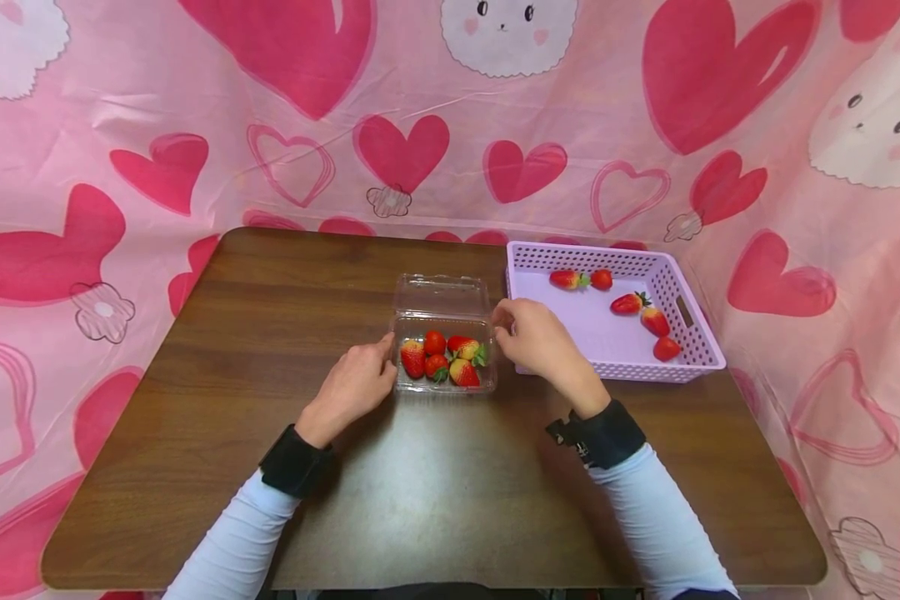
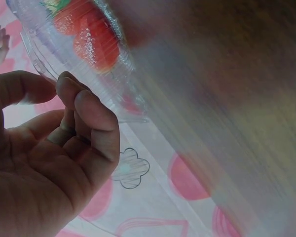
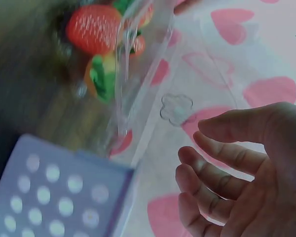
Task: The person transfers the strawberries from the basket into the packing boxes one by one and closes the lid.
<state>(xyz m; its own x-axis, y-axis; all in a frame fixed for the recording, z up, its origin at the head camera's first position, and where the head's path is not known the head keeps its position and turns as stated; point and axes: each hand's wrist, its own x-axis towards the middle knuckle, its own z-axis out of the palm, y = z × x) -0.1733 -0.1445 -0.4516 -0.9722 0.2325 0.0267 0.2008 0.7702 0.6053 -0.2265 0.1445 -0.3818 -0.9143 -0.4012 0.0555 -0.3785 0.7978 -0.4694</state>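
A clear plastic clamshell box [image 1: 447, 388] lies on the table with its lid [image 1: 442, 293] folded back, away from me. Several strawberries [image 1: 413, 358] sit inside. At the box's left edge is my left hand [image 1: 351, 382], its thumb and index finger pinching the rim in the left wrist view, where strawberries [image 2: 96, 44] show through the plastic. My right hand [image 1: 536, 335] is close by the right edge. In the right wrist view the right hand [image 3: 237, 173] has its fingers loosely bent and apart, with nothing between them, beside the box wall [image 3: 124, 84].
A lilac perforated basket [image 1: 615, 371] stands right of the box, behind my right hand. Several more strawberries [image 1: 655, 321] lie in it, along its back and right side. The brown wooden table [image 1: 217, 358] meets a pink heart-print cloth [image 1: 330, 67] behind and at both sides.
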